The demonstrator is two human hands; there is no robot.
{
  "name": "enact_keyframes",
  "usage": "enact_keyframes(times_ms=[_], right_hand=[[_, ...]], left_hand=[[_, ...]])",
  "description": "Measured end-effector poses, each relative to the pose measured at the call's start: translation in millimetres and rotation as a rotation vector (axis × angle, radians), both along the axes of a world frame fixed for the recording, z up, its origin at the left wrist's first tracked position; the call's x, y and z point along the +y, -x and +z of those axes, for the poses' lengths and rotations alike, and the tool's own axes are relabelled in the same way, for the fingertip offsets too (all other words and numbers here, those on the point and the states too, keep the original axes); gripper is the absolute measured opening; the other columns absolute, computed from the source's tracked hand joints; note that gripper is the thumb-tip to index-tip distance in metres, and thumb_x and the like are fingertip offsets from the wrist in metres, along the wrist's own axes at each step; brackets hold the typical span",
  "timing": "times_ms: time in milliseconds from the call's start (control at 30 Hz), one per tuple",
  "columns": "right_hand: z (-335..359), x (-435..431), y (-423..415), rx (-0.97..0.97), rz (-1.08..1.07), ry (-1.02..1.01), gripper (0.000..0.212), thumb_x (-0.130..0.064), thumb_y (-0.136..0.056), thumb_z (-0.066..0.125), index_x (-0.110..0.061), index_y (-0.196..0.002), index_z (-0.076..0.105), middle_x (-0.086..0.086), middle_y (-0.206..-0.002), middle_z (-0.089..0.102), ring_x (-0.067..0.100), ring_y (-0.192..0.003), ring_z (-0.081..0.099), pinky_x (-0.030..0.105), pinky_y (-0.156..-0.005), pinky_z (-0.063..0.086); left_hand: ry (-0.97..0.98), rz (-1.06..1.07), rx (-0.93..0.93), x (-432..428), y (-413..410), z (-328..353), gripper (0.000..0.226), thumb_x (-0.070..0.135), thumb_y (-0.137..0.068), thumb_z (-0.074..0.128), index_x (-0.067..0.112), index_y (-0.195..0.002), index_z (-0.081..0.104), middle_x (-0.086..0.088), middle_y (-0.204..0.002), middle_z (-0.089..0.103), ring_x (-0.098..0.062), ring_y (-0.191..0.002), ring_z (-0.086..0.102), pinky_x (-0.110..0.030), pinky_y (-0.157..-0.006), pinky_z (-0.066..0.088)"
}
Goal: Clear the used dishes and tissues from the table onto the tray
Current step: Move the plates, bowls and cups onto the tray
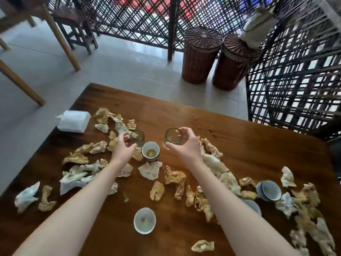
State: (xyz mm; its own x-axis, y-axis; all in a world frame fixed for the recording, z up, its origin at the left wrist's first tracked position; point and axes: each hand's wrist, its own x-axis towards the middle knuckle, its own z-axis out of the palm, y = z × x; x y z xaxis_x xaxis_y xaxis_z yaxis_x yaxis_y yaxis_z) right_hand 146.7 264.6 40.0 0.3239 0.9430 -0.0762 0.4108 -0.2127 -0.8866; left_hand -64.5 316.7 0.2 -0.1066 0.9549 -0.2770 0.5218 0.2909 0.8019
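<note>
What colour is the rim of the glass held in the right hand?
Dark olive-green; the glass is otherwise clear. Head view.

Two slender forearms, bare along all their visible length; left grip and right grip bare too, slim-fingered.

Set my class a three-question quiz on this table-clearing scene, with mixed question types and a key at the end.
1. True or false: a tray stands on the table.
2. What does the right hand hold?
3. How many wicker baskets stand on the floor beyond the table: A one, B two, C three?
Key: 1 false, no tray is in view. 2 a glass. 3 B.
</note>
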Motion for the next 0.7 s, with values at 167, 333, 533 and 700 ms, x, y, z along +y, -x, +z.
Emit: enact_keyframes(times_ms=[167,333,533,700], right_hand=[[-14,-8,-6,-0.023,-0.033,0.034,0.059,-0.032,-0.059,0.087,-0.031,-0.107,0.052,-0.019,-0.099,0.058,-0.006,-0.093,0.055,0.003,-0.075,0.042],[-19,-21,-31,-0.014,-0.098,0.108,0.065,-0.024,-0.061,0.088,-0.018,-0.117,0.057,-0.009,-0.11,0.062,0.004,-0.1,0.057,0.004,-0.079,0.041],[-8,-43,-55,0.003,-0.183,0.099,0.06,-0.023,-0.062,0.088,-0.023,-0.112,0.056,-0.012,-0.103,0.062,0.004,-0.098,0.057,0.013,-0.081,0.046],[8,-77,-74,0.036,-0.261,0.054,0.058,-0.023,-0.06,0.089,-0.029,-0.105,0.054,-0.018,-0.098,0.061,-0.005,-0.092,0.056,0.002,-0.071,0.043]], left_hand=[[0.072,-0.155,0.079,34,-3,-18,0.064,0.016,-0.083,0.072,0.014,-0.138,0.041,-0.012,-0.135,0.051,-0.027,-0.123,0.05,-0.033,-0.097,0.04],[0.049,-0.296,0.136,43,-5,-32,0.063,0.016,-0.081,0.074,0.015,-0.135,0.041,-0.013,-0.134,0.051,-0.026,-0.126,0.047,-0.036,-0.102,0.039],[-0.043,-0.026,0.087,45,-11,-19,0.064,0.02,-0.077,0.078,0.013,-0.131,0.043,-0.013,-0.123,0.059,-0.03,-0.114,0.056,-0.042,-0.098,0.045],[-0.189,-0.083,0.114,26,-41,24,0.066,0.026,-0.072,0.083,0.01,-0.127,0.05,-0.012,-0.123,0.061,-0.028,-0.111,0.058,-0.037,-0.094,0.047]])
